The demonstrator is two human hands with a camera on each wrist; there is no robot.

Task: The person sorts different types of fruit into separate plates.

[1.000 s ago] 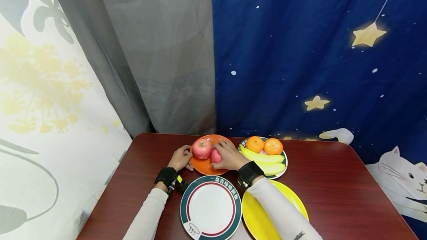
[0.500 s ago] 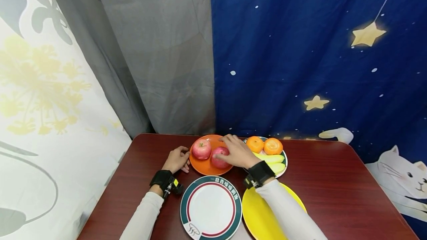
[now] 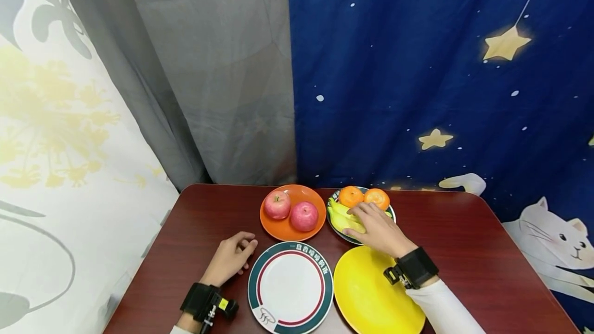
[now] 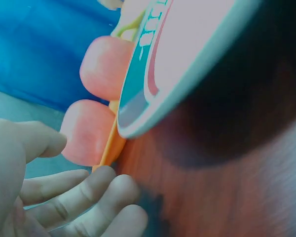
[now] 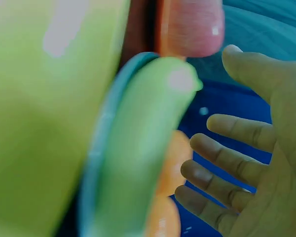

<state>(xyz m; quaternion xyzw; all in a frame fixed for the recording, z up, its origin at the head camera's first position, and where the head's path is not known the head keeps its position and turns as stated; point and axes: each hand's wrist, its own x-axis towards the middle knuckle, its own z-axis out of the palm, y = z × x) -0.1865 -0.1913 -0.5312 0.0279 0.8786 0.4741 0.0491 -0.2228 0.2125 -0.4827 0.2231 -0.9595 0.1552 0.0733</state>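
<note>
"Where was the right hand (image 3: 381,231)?"

"Over the bananas (image 3: 341,216), fingers spread wide and holding nothing; the close view was blurry, so I couldn't swear whether a fingertip brushed them."

"And where were they lying?"

"On the fruit plate (image 3: 393,214) near the back of the table (image 3: 464,251), in front of two oranges (image 3: 351,197). Just left of it sat the orange plate (image 3: 278,230) with two apples (image 3: 304,216)."

"What about the left hand (image 3: 226,257)?"

"Beside the white plate (image 3: 291,287), fingers loosely bent around nothing."

"Anything else nearby?"

"The yellow plate (image 3: 371,293), right next to the white one and nearer the person than the bananas"
</note>
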